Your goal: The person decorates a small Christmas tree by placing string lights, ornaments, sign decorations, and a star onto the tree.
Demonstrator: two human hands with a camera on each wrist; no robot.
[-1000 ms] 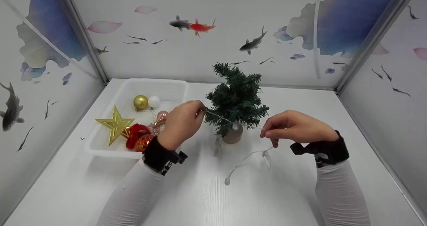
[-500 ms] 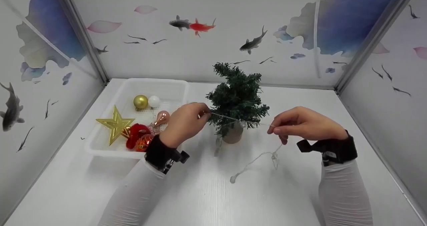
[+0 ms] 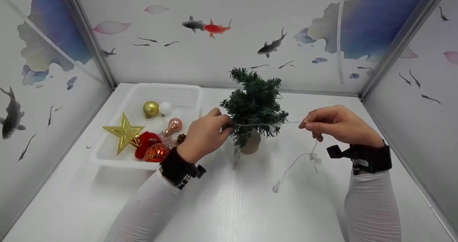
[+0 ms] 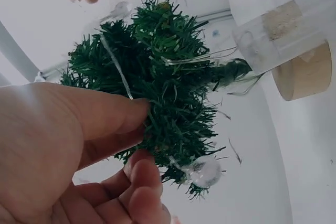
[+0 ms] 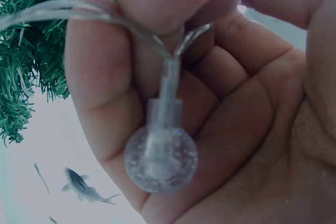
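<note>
A small green artificial Christmas tree stands mid-table on a pale round base. A clear string light runs across its front between my hands. My left hand is at the tree's left side, pinching the wire between thumb and fingers against the branches. To the right of the tree, my right hand pinches the wire's other part, raised above the table. A clear round bulb hangs in front of its palm. The loose end dangles below, tipped with a bulb.
At left, a white plastic basket holds a gold star, a gold ball, a white ball, a rose-gold ornament and red ornaments. Printed wall panels enclose the table's back and sides.
My right hand has moved right and up, drawing the wire straighter across the tree, and the dangling end went with it. My left hand has shifted slightly right, closer to the branches.
</note>
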